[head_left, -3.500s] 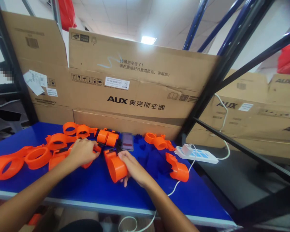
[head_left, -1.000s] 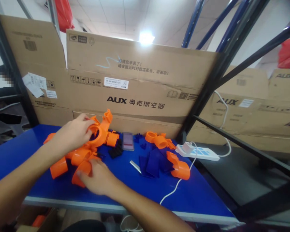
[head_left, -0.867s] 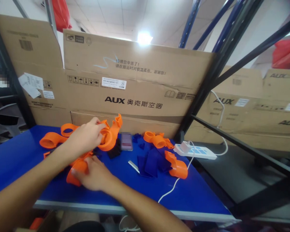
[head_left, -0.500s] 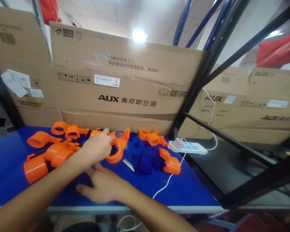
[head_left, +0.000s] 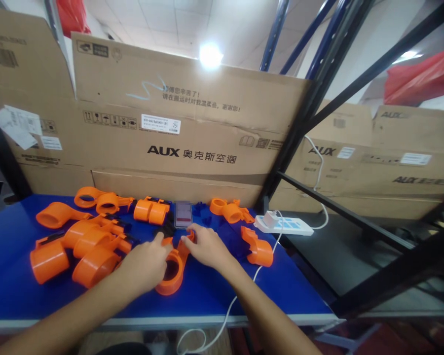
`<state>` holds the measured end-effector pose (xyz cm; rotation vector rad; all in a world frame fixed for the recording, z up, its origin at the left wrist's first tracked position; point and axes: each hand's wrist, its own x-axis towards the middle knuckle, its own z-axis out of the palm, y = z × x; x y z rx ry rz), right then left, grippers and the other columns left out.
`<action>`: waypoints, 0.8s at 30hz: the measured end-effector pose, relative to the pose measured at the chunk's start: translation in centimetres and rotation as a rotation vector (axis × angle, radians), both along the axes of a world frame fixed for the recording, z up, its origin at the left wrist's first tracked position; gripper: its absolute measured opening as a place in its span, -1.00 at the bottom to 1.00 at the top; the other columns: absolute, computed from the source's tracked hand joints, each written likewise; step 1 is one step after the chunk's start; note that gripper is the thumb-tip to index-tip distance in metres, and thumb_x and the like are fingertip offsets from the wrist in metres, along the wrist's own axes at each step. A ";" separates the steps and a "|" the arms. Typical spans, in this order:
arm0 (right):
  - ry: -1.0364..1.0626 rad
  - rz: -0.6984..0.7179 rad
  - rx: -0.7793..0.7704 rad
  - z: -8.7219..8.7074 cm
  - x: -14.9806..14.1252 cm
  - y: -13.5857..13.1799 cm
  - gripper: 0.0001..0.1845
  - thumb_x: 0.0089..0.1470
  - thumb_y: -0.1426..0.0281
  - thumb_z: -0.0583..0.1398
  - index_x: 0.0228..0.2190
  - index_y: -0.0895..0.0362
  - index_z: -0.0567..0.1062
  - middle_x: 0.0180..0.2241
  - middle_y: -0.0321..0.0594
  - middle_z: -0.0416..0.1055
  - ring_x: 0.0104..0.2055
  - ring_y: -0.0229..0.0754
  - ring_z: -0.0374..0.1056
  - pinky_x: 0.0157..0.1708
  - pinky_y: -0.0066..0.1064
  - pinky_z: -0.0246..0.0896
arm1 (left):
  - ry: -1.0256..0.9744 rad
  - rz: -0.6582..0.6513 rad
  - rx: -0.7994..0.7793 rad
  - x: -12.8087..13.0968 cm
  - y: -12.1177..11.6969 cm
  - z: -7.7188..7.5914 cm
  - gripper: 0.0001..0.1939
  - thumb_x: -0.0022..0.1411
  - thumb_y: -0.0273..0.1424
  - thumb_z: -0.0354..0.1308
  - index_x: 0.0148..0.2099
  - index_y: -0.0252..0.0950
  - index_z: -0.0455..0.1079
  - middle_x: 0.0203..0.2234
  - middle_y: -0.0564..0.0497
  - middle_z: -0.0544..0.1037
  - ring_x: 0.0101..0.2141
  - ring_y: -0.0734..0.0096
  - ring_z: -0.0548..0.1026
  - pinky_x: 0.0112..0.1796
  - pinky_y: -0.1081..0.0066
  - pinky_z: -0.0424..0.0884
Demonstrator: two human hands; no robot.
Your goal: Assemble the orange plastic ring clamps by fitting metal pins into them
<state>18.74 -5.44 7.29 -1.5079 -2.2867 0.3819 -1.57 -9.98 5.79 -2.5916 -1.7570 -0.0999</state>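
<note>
Both hands are on one orange plastic tape dispenser [head_left: 172,285] at the front middle of the blue table [head_left: 203,298]. My left hand [head_left: 146,266] is closed around its ring end from the left, with the fingertips partly hidden. The fingers of my right hand [head_left: 209,246] pinch its upper arm from the right. Just behind lie small black parts [head_left: 166,228]. To the left are several more tape dispensers [head_left: 95,266], some with black pieces fitted. A pair of orange dispensers [head_left: 150,211] stands behind my left hand.
A phone [head_left: 183,215] lies at the back, with dark blue pieces [head_left: 232,239] to its right. Further right are more orange dispensers [head_left: 261,252] and a white power strip [head_left: 294,226] with a cable crossing the table edge. A cardboard carton [head_left: 192,133] and a black rack post [head_left: 286,148] border the table.
My left hand has brought a dispenser from the left group to the front middle. My right hand let go of another dispenser at left and moved right onto this one. The view shifted right.
</note>
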 end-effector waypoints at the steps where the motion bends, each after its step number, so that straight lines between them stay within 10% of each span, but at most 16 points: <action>1: -0.013 0.007 0.003 -0.6 -0.3 0.2 -0.67 0.25 0.15 0.13 -0.10 0.08 0.51 -0.19 -0.09 0.56 -0.16 -0.03 0.48 -0.30 -0.38 0.16 | 0.004 0.009 0.001 -0.2 0.0 -0.2 -0.62 0.25 -0.45 -0.01 0.06 -0.20 0.47 -0.04 -0.27 0.44 -0.38 0.11 0.59 -0.35 0.16 0.45; 9: -0.010 0.007 0.031 -1.7 -0.3 1.9 -0.81 0.16 0.37 0.18 -0.20 0.13 0.54 -0.24 -0.11 0.57 -0.18 -0.08 0.48 -0.29 -0.43 0.14 | -0.068 0.073 0.096 -3.0 -1.0 -1.3 -0.38 0.34 0.10 -0.12 0.13 -0.19 0.46 -0.02 -0.28 0.52 -0.23 -0.01 0.59 -0.25 0.14 0.47; 17: 0.160 -0.019 0.042 -0.9 1.6 3.7 -0.77 0.09 0.50 0.14 -0.24 0.13 0.56 -0.52 -0.27 0.49 -0.47 -0.22 0.38 -0.42 -0.47 0.11 | 0.153 0.177 0.194 -3.3 -1.0 -1.9 -0.43 0.23 -0.61 -0.03 0.26 -0.34 0.39 0.12 -0.43 0.46 -0.18 -0.17 0.61 -0.32 0.06 0.52; 24: 0.368 0.000 -0.054 -1.3 1.4 4.0 -0.78 0.12 0.45 0.11 -0.26 0.13 0.55 -0.67 -0.38 0.36 -0.66 -0.30 0.27 -0.61 -0.53 0.07 | 0.226 0.204 0.283 -2.2 -0.1 -3.3 -0.43 0.25 -0.72 -0.13 0.23 -0.47 0.43 0.15 -0.56 0.40 0.08 -0.27 0.48 -0.28 0.07 0.55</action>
